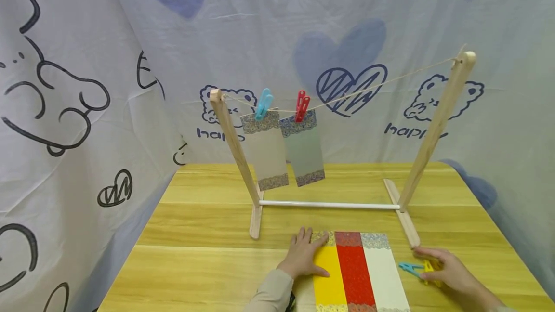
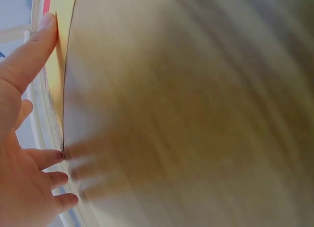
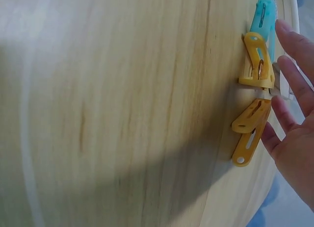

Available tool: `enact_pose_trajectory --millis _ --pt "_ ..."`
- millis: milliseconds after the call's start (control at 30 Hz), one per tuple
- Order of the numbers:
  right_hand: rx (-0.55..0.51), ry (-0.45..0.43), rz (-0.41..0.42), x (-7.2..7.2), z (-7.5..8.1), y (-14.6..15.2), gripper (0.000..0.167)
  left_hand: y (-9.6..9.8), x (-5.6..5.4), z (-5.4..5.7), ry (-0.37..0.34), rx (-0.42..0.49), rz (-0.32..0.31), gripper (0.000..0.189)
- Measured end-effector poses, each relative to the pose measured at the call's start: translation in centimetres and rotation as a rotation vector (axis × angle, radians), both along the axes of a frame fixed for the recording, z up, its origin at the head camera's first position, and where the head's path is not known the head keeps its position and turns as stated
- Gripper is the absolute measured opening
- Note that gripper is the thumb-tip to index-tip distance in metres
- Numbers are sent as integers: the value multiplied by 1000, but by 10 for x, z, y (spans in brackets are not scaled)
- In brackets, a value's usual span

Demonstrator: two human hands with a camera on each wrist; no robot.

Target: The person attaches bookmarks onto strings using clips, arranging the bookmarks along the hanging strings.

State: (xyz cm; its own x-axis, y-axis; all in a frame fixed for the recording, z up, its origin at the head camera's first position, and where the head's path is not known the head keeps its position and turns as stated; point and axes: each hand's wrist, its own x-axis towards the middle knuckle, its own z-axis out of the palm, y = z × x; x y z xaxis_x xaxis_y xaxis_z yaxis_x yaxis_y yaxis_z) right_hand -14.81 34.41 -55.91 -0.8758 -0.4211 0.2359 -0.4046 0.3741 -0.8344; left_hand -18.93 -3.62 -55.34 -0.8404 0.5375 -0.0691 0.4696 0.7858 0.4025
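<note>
My left hand (image 1: 303, 257) is spread at the left edge of a yellow paper card (image 1: 328, 273) with lace-print ends. In the left wrist view, its thumb (image 2: 41, 36) lies on the yellow paper and the other fingers are apart. A red card (image 1: 354, 268) and a white card (image 1: 385, 273) lie alongside to the right. Beside them my right hand (image 1: 451, 269) reaches over a teal clothespin (image 1: 410, 267) and yellow clothespins (image 3: 258, 63). The right wrist view shows its fingers extended next to the clothespins, nothing gripped; whether the fingertips touch them I cannot tell.
Behind the cards stands a wooden frame (image 1: 427, 146) with a white crossbar (image 1: 329, 204) and a string (image 1: 390, 81). A blue clothespin (image 1: 263, 105) and a red clothespin (image 1: 302, 106) hold a cream card (image 1: 270, 158) and a pale green card (image 1: 305, 150) on it. A printed curtain (image 1: 269, 37) hangs behind.
</note>
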Motion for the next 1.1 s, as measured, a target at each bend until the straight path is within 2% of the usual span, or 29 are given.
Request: enact_pose_trajectory --millis 133,367,433,633,767,967,1100 --pt "-30 4 50 -3 -1 0 51 1 0 3 8 -25 -1 92" --pt "-34 44 50 -4 -6 -1 54 4 0 5 38 -59 8 87" --pt "-54 56 76 -5 -9 -1 54 4 0 5 41 -64 9 87" --pt "-42 -15 98 -8 -9 1 54 4 -2 2 60 -72 12 88" --pt "46 -59 31 -6 -7 0 49 4 -1 1 77 -62 9 90" --pt "261 -93 -145 -3 0 -6 50 3 -1 -1 99 -26 8 93" --pt "276 -102 -228 0 4 -11 48 3 -1 -2 146 4 8 95"
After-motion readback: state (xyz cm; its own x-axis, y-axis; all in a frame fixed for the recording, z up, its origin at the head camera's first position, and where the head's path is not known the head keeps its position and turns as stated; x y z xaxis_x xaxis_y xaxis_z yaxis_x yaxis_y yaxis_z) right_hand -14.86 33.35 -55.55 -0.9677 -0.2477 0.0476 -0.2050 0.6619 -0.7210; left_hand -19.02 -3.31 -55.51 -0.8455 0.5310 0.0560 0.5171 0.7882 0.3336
